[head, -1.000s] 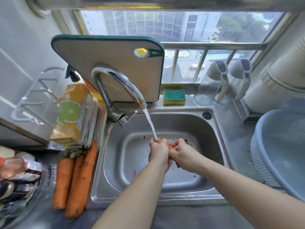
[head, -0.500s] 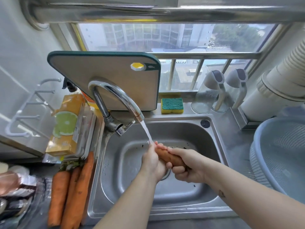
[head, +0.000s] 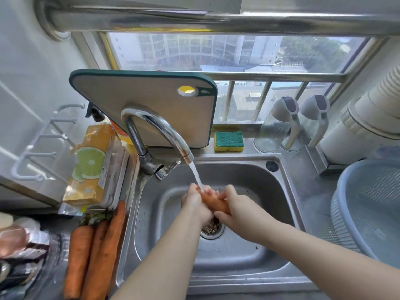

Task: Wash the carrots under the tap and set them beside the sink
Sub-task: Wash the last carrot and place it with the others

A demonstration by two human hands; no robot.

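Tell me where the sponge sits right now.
In the head view, the sponge lies on the ledge behind the sink, between the cutting board on its left and the glass bottles on its right.

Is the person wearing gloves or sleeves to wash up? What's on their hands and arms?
No gloves. The left hand and the right hand are both bare, with no rings that I can see. The left arm and the right arm are bare too, right to the picture's edge: no sleeves, watch or bracelet in view.
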